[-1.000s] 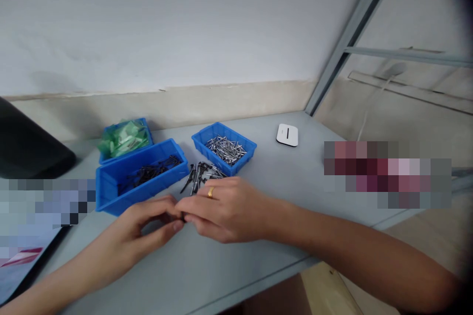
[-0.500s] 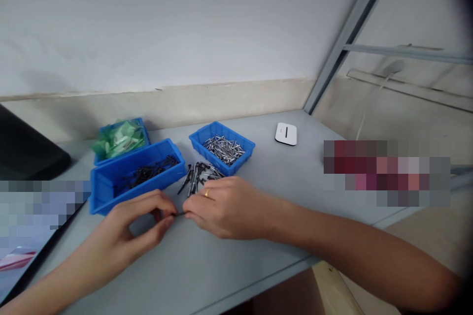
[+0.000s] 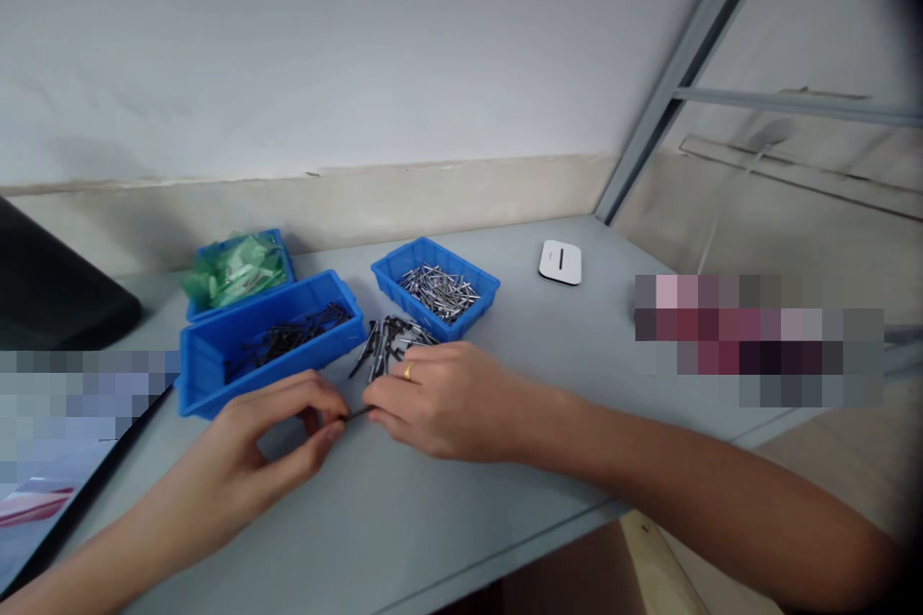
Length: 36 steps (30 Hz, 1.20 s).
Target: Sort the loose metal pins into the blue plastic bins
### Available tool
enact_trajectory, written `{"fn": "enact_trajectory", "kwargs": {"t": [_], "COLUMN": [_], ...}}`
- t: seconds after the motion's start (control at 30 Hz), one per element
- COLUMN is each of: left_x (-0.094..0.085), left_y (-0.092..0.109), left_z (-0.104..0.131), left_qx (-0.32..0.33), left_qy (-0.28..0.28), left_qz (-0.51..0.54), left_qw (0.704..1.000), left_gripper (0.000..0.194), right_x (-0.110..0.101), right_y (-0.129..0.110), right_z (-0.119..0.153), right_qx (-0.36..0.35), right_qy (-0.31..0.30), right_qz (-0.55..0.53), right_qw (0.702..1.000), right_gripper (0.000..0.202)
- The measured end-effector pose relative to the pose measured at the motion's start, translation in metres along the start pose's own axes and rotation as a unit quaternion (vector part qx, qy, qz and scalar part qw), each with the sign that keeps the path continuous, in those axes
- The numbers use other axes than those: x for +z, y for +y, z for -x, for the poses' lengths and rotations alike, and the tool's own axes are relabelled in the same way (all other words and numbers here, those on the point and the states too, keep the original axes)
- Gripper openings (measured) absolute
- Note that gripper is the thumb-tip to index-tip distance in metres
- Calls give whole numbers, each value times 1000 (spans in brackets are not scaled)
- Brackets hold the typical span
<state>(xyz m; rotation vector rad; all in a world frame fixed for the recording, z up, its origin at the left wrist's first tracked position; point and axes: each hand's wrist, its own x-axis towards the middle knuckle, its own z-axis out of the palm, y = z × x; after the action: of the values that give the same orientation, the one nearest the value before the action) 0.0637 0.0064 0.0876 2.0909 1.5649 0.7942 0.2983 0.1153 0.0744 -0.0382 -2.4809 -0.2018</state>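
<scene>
A thin, dark metal pin spans the small gap between my hands. The thumb and fingertips of my left hand pinch its left end. At its other end, the fingers of my right hand, which wears a ring, are closed around it; that end is hidden. Just behind my right fingers lies a loose pile of black and silver pins, partly covered by the hand. A long blue bin with dark pins stands behind my left hand. Another blue bin, farther back, holds many silver pins.
A third blue bin with green plastic bags stands at the back left. A white box-shaped device lies on the grey table at right. A dark object is at far left; a metal post rises at the back right.
My right hand has shifted slightly to the right, and a little more of the dark pin shows between my hands. My left hand keeps nearly the same pinch.
</scene>
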Motion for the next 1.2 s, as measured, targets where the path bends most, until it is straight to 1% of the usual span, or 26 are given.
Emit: {"fn": "enact_trajectory", "kwargs": {"t": [0.07,0.17,0.23,0.33,0.43,0.5,0.67,0.73,0.8,0.87,0.93,1.0,1.07,1.13,1.2], "left_x": [0,-1,0,1,2,1,-1,0,0,-1,-1,-1,-1,0,0], "left_y": [1,0,1,4,8,8,-2,-6,-8,-8,-9,-10,-11,-11,-10], "left_z": [0,1,2,4,6,6,4,5,5,3,0,-3,-6,-5,-3], "left_qx": [3,3,-2,-25,-43,-37,6,22,20,6,2,13,16,-1,-23], "left_qy": [6,8,8,8,27,35,12,26,40,35,17,9,9,12,15], "left_qz": [2,2,3,1,-2,-5,-16,-12,-6,-6,-15,-29,-39,-38,-29], "left_qw": [1000,1000,1000,1000,999,999,1000,999,999,999,1000,999,999,999,999], "left_gripper": [17,16,16,19,19,17,15,15,15,16,16,16,19,21,27], "right_x": [-2,-3,-4,-3,-1,-1,-3,-4,-5,-6,-8,-10,-11,-11,-10], "right_y": [0,0,0,-1,-1,-1,1,2,2,3,5,7,9,10,10], "right_z": [0,0,0,0,0,0,0,0,-1,-1,-1,0,0,0,0], "right_qx": [-8,-9,-2,1,0,2,0,3,3,3,10,30,51,61,53], "right_qy": [21,30,22,-3,-12,-7,-30,-35,-31,-14,-2,-17,-51,-70,-73], "right_qz": [-5,-11,-11,-13,-16,-15,-15,-14,-13,-12,-11,-12,-20,-26,-27], "right_qw": [1000,999,1000,1000,1000,1000,999,999,999,1000,1000,999,997,995,996], "right_gripper": [28,25,22,19,19,20,21,22,24,28,33,33,28,25,27]}}
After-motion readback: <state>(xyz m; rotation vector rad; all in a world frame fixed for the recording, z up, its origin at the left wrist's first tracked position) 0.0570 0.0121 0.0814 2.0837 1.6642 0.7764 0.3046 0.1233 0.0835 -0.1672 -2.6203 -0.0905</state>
